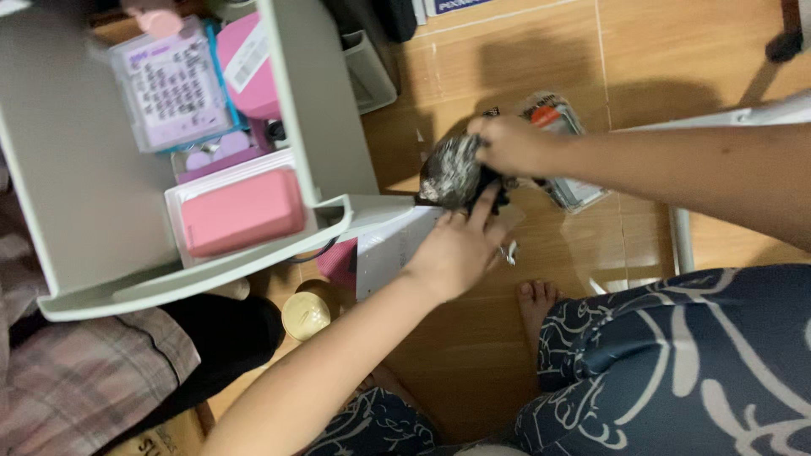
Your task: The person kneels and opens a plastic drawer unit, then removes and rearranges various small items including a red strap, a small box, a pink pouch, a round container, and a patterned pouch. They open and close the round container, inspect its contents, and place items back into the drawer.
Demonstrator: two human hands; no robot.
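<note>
Both hands, left hand point(460, 247) and right hand point(507, 143), gripping crinkled black bag point(452, 173).

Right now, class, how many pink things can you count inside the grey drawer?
2 clear ones: a pink box in a white tray at the front of the grey drawer, and a round pink container at the back. Others may be hidden beneath.

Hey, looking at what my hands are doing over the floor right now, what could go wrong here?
1. Both hands, left hand and right hand, grip a crinkled dark plastic bag in mid-air; it may tear or spill.
2. A bare foot lies just below, so anything dropped might hit it.
3. The open drawer juts out beside the left arm and could get bumped.
</note>
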